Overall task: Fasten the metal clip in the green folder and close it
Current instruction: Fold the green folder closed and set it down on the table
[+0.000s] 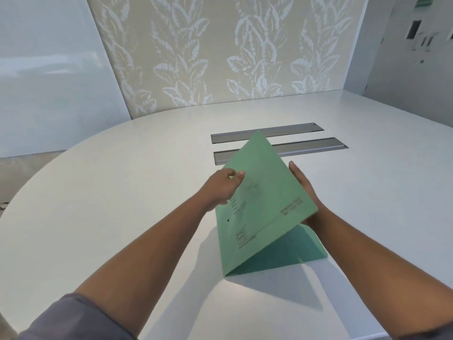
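Observation:
The green folder (267, 192) stands half open on the white table (122, 192), its printed front cover raised at a slant over the back cover lying flat. My left hand (223, 186) pinches the cover's left edge between thumb and fingers. My right hand (304, 192) lies flat against the cover's right edge from behind, fingers straight. The metal clip is hidden under the raised cover.
Two grey cable slots (306, 127) (313, 147) are set into the table just beyond the folder. A leaf-patterned wall panel (220, 50) rises behind the table's curved far edge. A grey cabinet (404, 45) stands at the back right.

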The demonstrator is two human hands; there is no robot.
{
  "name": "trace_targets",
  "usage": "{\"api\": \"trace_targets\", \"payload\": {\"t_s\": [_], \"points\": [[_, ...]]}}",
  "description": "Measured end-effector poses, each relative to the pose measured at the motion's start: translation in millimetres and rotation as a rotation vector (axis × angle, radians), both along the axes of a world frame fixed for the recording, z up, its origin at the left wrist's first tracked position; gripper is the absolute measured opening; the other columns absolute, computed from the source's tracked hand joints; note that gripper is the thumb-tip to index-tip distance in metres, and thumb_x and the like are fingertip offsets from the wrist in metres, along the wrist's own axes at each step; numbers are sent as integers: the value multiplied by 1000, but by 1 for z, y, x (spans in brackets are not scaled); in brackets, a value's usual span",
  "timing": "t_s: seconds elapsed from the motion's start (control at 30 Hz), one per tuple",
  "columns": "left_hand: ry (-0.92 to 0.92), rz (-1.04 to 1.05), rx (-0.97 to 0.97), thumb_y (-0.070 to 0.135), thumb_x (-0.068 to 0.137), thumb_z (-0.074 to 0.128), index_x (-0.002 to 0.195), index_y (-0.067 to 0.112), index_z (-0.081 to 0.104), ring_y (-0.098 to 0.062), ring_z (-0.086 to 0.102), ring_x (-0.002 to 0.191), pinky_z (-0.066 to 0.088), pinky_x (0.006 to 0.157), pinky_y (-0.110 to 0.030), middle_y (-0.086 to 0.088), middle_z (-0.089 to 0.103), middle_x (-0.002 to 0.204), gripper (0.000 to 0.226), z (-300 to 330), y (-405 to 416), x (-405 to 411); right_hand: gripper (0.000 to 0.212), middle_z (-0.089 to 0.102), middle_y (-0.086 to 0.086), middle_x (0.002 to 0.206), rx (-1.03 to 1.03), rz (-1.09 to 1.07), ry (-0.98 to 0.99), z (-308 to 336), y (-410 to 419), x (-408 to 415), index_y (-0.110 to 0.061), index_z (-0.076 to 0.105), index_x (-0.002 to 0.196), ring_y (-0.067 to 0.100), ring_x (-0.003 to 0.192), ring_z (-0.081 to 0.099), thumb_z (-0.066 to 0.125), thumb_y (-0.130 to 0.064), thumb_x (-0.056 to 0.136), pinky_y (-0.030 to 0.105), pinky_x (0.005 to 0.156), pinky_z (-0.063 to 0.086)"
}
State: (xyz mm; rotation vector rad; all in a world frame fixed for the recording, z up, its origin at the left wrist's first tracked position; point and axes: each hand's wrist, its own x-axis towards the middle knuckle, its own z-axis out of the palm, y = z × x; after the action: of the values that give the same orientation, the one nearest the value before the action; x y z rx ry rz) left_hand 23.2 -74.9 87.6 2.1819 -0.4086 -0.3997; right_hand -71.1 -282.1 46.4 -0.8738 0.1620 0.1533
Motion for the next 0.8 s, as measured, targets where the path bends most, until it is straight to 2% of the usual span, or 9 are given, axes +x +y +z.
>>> {"api": "trace_targets", "payload": {"t_s": [0.03, 0.1, 0.2, 0.3, 0.43, 0.53, 0.6, 0.7, 0.8], "points": [[-18, -24, 39, 62, 95, 49, 136, 19, 54, -19, 64, 80, 54, 67, -32, -5, 63, 116, 59, -7, -2, 0, 69, 70, 20, 118, 19, 11, -8, 2, -6, -5, -7, 66, 130, 34, 100, 68, 47, -64, 96, 43, 89, 55], [-35, -73, 123, 56, 94, 57, 143, 18, 49, -18, 65, 85, 54, 65, -30, -7, 61, 127, 63, -22, -3, -1, 50, 68, 19, 110, -131, -87, 1, 3, -18, -9, -8, 64, 127, 33, 87, 68, 52, -47, 99, 40, 76, 56], [-86, -137, 292, 46, 89, 69, 136, 18, 58, -26, 64, 104, 54, 82, -32, -8, 60, 136, 56, -41, -3, 0, 27, 74, 20, 105, -403, -199, 104, -5, -33, -9, -6, 69, 118, 32, 73, 74, 58, -20, 97, 37, 57, 59], [-128, -155, 395, 38, 82, 77, 134, 20, 62, -25, 61, 111, 46, 87, -28, -6, 56, 143, 57, -55, 0, 1, 28, 79, 17, 105, -563, -175, 196, -18, -45, -7, -11, 70, 119, 33, 79, 77, 56, -2, 96, 38, 59, 61], [-111, -107, 526, 43, 72, 85, 135, 35, 61, -32, 43, 128, 43, 105, -41, -4, 50, 142, 68, -66, 6, 4, 30, 80, 12, 102, -788, -170, 269, -32, -47, -2, -6, 70, 117, 33, 85, 78, 60, 7, 92, 43, 70, 64], [-79, -52, 560, 53, 66, 85, 133, 45, 59, -30, 31, 123, 39, 102, -46, 1, 36, 121, 72, -73, 10, 3, 29, 78, 8, 102, -1016, -215, 301, -43, -39, -2, -10, 69, 109, 29, 87, 76, 72, 3, 83, 47, 81, 62], [-52, -25, 537, 53, 66, 85, 134, 46, 57, -27, 28, 114, 38, 102, -47, 1, 29, 115, 74, -79, 13, 2, 33, 77, 5, 103, -1143, -229, 310, -48, -32, -3, -15, 68, 105, 26, 89, 74, 82, -8, 76, 48, 83, 61], [-12, 19, 474, 45, 68, 85, 135, 40, 59, -25, 26, 105, 38, 97, -40, 1, 29, 115, 72, -82, 12, 0, 57, 70, 3, 110, -1357, -185, 322, -47, -19, 0, -17, 64, 112, 28, 101, 67, 91, -35, 65, 47, 88, 58], [45, 122, 362, 27, 71, 85, 136, 30, 57, -29, 34, 111, 38, 89, -35, -5, 38, 128, 71, -81, 8, -4, 68, 60, 7, 117, -1657, -101, 391, -42, -7, 2, -17, 60, 115, 33, 112, 56, 87, -55, 64, 45, 93, 52]]}}
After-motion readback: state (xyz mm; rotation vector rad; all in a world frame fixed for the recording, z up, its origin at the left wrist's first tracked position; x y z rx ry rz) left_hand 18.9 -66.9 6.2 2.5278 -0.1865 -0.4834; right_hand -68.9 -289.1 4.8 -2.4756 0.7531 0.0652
